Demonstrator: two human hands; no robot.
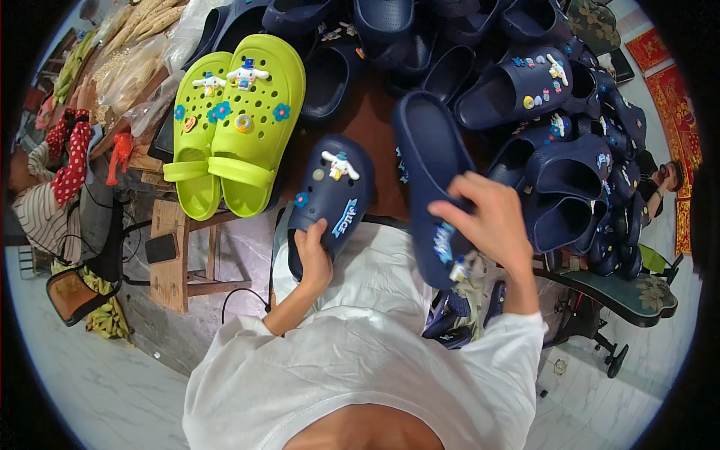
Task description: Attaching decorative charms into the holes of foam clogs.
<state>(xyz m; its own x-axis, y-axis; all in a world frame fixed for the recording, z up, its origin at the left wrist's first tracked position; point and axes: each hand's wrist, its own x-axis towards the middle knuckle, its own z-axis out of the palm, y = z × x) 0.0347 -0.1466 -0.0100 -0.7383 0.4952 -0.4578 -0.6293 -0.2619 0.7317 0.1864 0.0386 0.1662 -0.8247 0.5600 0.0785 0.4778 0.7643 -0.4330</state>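
Note:
Two navy blue clogs are in my hands, above the near edge of the brown table. My left hand [313,261] is closed on the opening of one clog [337,199], whose toe points away from me. That clog carries a white cartoon figure charm, a blue flower and a light blue lettered charm. To its right, my right hand [491,217] grips the other clog [431,139] by its upper, with the heel end pointing away. Its charms show at the near end, partly behind my fingers. A pair of lime green clogs [259,112] with charms stands to the left.
Many navy clogs [566,172] are piled at the back and right. A wooden stool [171,255] holds a black phone [161,248] on the left. At the right is a dark padded seat [637,296]. Another person's red polka-dot sleeve [75,154] shows at far left.

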